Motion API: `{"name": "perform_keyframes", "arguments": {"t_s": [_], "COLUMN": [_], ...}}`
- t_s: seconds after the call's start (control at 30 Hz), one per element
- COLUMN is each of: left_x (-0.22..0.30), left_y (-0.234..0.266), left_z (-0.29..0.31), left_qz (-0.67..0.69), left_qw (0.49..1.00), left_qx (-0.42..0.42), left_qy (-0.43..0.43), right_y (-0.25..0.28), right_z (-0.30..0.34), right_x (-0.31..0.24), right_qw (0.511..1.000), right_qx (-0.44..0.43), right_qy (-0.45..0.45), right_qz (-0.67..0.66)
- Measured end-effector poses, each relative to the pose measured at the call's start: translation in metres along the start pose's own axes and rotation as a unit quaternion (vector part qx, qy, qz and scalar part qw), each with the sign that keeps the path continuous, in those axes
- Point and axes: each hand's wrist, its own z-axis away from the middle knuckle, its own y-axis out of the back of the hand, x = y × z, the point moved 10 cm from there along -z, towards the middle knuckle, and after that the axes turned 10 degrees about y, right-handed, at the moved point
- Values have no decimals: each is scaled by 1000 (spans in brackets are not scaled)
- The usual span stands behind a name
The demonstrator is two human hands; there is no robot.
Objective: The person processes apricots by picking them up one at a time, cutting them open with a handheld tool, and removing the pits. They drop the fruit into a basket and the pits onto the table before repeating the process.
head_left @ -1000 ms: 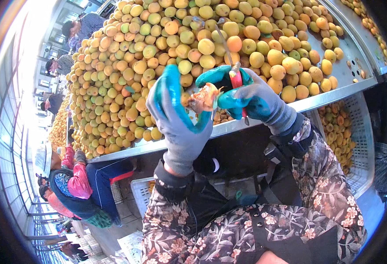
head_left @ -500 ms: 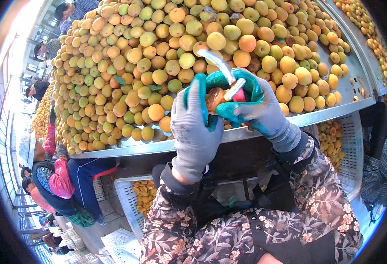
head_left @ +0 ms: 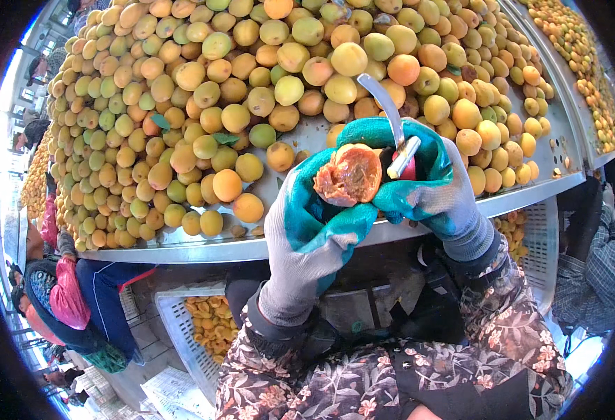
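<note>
My left hand, in a grey glove with a teal palm, grips an opened apricot half with its orange flesh facing me. My right hand, gloved the same way, holds a small curved metal knife with a white and red handle, its blade pointing up and away. The two hands touch just above the rim of a metal table. A big heap of whole yellow and orange apricots covers the table behind them.
A white plastic crate with cut apricot halves stands under the table at lower left; another crate sits at the right. A person in dark blue and pink sits at the left. A second fruit-laden table lies far right.
Both hands have come closer to me and lower. The apricot has been opened, and its flesh now shows in my left hand; the knife blade has lifted clear.
</note>
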Motion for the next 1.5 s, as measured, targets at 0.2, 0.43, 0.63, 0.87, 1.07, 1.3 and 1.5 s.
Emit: {"name": "perform_keyframes", "arguments": {"t_s": [0.2, 0.43, 0.63, 0.87, 1.07, 1.3, 1.5], "left_x": [-4, 1, -9, 1, -19, -27, -22], "left_y": [6, 19, 27, 13, 7, 2, 2], "left_z": [3, 5, 7, -2, -6, -7, -9], "left_qz": [36, -49, -47, 18, 61, 68, 16], "left_qw": [999, 997, 998, 999, 997, 994, 999], "left_qx": [6, 35, 44, -13, -10, -29, -1], "left_qy": [-6, -40, -8, -31, 52, 85, 40], "right_y": [-16, -27, -25, -15, -15, -20, -4], "right_z": [-14, -6, -1, -13, -12, -2, 5], "right_x": [-23, -25, -7, -47, -88, -94, -93], "right_qw": [971, 952, 973, 973, 930, 951, 956], "right_qx": [-70, -86, -66, -96, -65, -78, -12], "right_qy": [158, 150, 63, 212, 268, 283, 269], "right_qz": [166, 251, 213, -4, -244, -99, -117]}}
